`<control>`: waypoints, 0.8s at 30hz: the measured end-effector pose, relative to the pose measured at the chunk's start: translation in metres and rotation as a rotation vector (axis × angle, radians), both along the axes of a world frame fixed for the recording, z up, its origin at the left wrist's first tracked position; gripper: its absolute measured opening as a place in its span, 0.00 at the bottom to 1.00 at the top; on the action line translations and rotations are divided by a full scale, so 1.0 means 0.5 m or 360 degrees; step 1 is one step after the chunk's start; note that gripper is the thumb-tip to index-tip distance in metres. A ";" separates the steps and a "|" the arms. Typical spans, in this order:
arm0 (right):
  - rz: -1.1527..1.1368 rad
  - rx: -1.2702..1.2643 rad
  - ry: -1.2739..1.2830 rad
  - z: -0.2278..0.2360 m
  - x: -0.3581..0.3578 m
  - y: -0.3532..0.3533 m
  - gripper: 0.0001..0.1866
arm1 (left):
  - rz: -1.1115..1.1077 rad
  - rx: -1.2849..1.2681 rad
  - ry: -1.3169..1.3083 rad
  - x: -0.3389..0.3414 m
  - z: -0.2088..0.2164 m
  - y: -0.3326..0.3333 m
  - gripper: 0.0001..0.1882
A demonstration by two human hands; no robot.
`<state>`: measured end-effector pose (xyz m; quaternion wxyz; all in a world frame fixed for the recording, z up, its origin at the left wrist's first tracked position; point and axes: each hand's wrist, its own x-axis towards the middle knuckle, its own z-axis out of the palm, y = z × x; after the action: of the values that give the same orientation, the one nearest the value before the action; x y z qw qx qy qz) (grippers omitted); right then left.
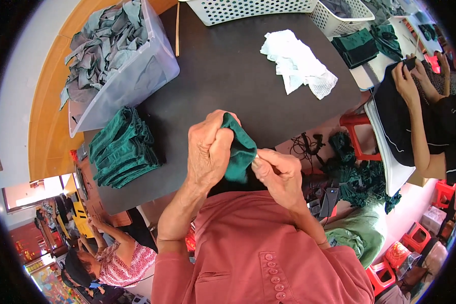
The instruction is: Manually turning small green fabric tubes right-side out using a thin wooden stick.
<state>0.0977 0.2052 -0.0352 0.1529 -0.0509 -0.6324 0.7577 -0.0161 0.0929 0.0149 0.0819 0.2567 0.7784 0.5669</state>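
A small piece of dark green velvet cloth is held up in front of my body, by the table's near edge. My left hand is closed in a fist around its upper left part. At the cloth's right edge, the thumb and forefinger of my right hand are pinched together. A tiny pale spot shows at those fingertips; what it is I cannot tell. To the left on the table lies a folded stack of green velvet pieces. White textured cloth lies crumpled at the far right.
The dark table bears a clear plastic bin of grey cloth strips at far left and a white perforated basket at the back. One co-worker handles dark fabric on the right; another is at lower left. Red stools stand right.
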 end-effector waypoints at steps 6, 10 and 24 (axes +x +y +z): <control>-0.0198 0.0242 -0.0025 0.008 0.000 -0.022 0.09 | 0.0042 -0.0055 -0.0133 0.001 0.006 -0.003 0.07; -0.0234 0.0190 0.0025 0.003 -0.002 -0.023 0.08 | -0.0089 0.0113 -0.0017 0.005 -0.013 -0.006 0.07; -0.0435 0.0581 0.0135 -0.011 0.002 -0.026 0.10 | -0.0152 0.0036 -0.0129 0.007 -0.018 -0.024 0.07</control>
<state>0.0985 0.1920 -0.0407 0.2873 -0.0758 -0.7392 0.6044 -0.0128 0.0810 0.0061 0.1373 0.2713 0.7549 0.5811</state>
